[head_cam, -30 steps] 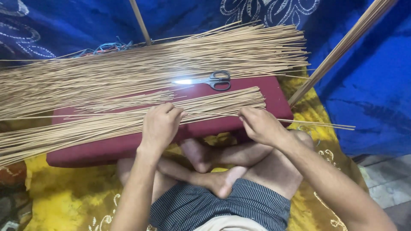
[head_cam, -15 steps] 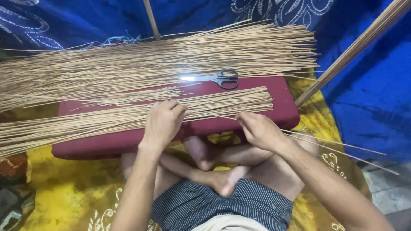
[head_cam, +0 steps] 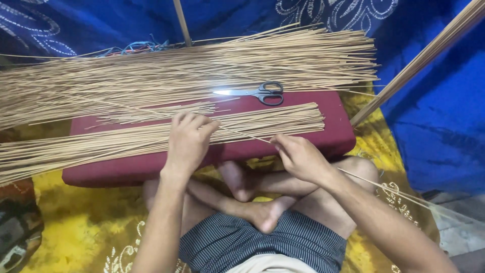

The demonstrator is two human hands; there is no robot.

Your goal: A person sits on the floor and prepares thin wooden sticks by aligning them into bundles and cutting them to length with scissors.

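— What is the person doing there, on the floor?

— Sitting cross-legged with a dark red cushion (head_cam: 303,146) in front of the knees. The left hand (head_cam: 188,144) lies flat on a bundle of thin sticks (head_cam: 262,120) on the cushion, fingers close together and bent, pressing the sticks down. The right hand (head_cam: 298,156) pinches one single stick (head_cam: 242,134) between thumb and fingers, near the front edge of the cushion. That stick runs slanted, from under the left hand to past the right forearm.

— So how much is done, you think?

— Hard to say exactly. I judge it is early or middle: only one stick is separated, and the bundle under the hand is thick. Behind it lies a much bigger heap of sticks (head_cam: 177,71), spread wide, apart from the hands.

— Any tool in use?

— Black-handled scissors (head_cam: 255,93) rest on the cushion between heap and bundle, nobody touching them. A thick pole (head_cam: 419,58) leans at the right, against blue cloth (head_cam: 434,116).
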